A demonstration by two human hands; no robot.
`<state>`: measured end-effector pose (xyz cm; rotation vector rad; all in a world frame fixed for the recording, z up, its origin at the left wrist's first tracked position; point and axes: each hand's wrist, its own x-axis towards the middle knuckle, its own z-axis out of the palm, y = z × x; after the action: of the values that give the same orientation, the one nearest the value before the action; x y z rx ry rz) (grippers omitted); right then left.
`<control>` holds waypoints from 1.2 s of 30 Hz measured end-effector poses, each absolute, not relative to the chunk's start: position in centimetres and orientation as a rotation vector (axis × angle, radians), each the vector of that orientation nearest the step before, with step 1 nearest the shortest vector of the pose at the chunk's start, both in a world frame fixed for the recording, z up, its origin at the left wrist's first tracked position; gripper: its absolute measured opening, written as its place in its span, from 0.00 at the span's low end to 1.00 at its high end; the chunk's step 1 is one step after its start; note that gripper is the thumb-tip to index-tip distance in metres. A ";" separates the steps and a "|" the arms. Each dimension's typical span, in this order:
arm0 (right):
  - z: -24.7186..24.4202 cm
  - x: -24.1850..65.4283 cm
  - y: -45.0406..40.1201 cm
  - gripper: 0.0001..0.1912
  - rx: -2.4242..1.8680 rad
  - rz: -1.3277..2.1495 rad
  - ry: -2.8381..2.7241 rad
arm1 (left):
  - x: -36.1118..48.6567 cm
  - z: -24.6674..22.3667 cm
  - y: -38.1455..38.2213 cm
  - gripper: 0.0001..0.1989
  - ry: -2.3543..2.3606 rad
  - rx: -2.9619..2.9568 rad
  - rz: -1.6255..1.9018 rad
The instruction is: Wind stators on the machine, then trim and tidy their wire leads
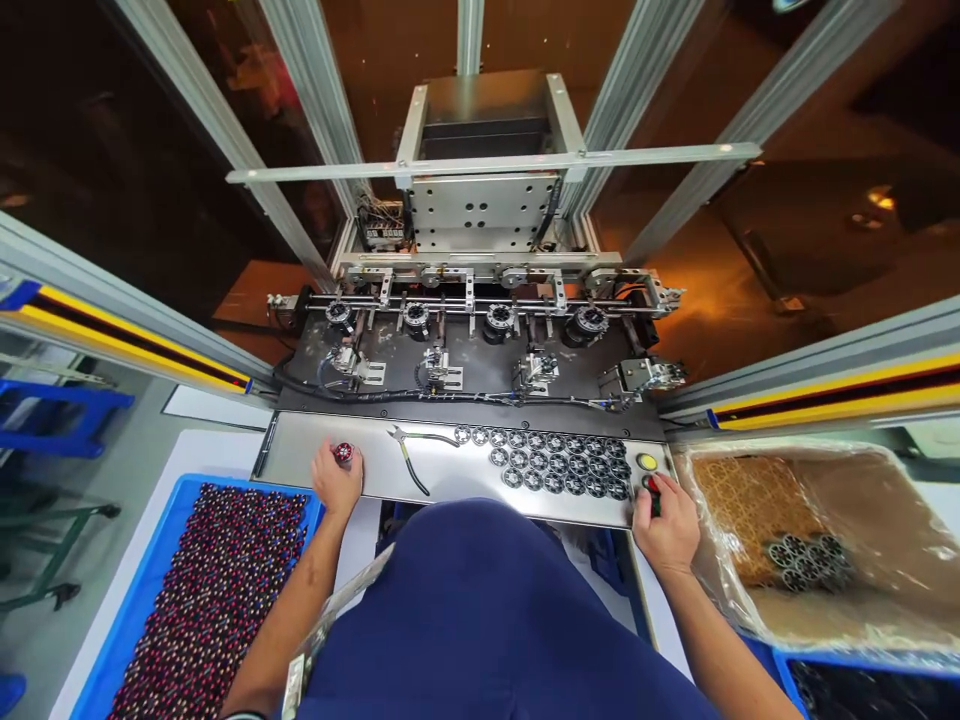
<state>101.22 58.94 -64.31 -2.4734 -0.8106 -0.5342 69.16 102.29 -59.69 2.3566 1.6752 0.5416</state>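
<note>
At the left end of the metal ledge, my left hand point(337, 482) has its fingers around a small round red-and-black part point(343, 454). My right hand point(667, 525) is at the ledge's right end, fingers bent over a control with a red top point(654, 485) and a green part beside it. Just above that hand sits a yellow round button point(646, 462). Several black spoked discs point(556, 462) lie in rows on the ledge, left of my right hand. Pliers point(411, 460) with dark handles rest between the discs and my left hand.
Behind the ledge stands a machine point(480, 350) with several round fixtures. A blue tray point(169, 550) of small red-and-black parts is at the left. On the right, a plastic-lined box point(885, 590) holds spoked discs. Yellow-edged posts point(142, 338) flank the opening.
</note>
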 end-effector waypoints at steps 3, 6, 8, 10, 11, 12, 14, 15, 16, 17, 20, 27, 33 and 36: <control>-64.2 101.2 59.0 0.17 -2.461 -0.538 -0.818 | 69.2 -59.6 102.3 0.32 1.684 2.346 0.540; -64.1 101.2 59.0 0.17 -2.461 -0.538 -0.837 | 69.3 -59.5 102.2 0.32 1.689 2.336 0.541; -64.0 101.1 59.0 0.17 -2.468 -0.538 -0.852 | 69.3 -59.4 102.1 0.31 1.690 2.330 0.542; -64.0 101.1 59.0 0.16 -2.477 -0.537 -0.862 | 69.3 -59.4 102.1 0.30 1.689 2.324 0.544; -63.9 101.1 58.9 0.16 -2.482 -0.536 -0.866 | 69.3 -59.4 102.1 0.30 1.687 2.322 0.544; -64.0 101.1 58.9 0.16 -2.486 -0.534 -0.870 | 69.3 -59.4 102.1 0.30 1.685 2.320 0.545; -64.0 101.1 58.9 0.17 -2.493 -0.529 -0.878 | 69.3 -59.4 102.1 0.29 1.682 2.317 0.547; -64.0 101.1 58.8 0.17 -2.496 -0.527 -0.883 | 69.3 -59.4 102.1 0.29 1.682 2.315 0.548; -64.0 101.1 58.8 0.18 -2.498 -0.524 -0.888 | 69.2 -59.4 102.1 0.29 1.682 2.314 0.548; -64.1 101.1 58.8 0.18 -2.500 -0.521 -0.893 | 69.2 -59.4 102.1 0.29 1.682 2.314 0.548; -64.1 101.2 58.7 0.19 -2.505 -0.515 -0.907 | 69.2 -59.4 102.1 0.29 1.679 2.316 0.545; -63.6 100.9 58.5 0.22 -2.511 -0.502 -0.990 | 69.2 -59.4 102.0 0.29 1.673 2.317 0.565; -62.5 99.7 58.0 0.24 -2.506 -0.452 -1.119 | 69.2 -59.5 102.0 0.29 1.676 2.308 0.580; -62.2 99.5 57.9 0.24 -2.500 -0.438 -1.160 | 69.1 -59.7 102.0 0.29 1.681 2.298 0.575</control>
<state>99.45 57.85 -62.16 -2.5002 -1.1597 -0.4375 69.11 101.96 -59.70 2.2978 1.6807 0.5749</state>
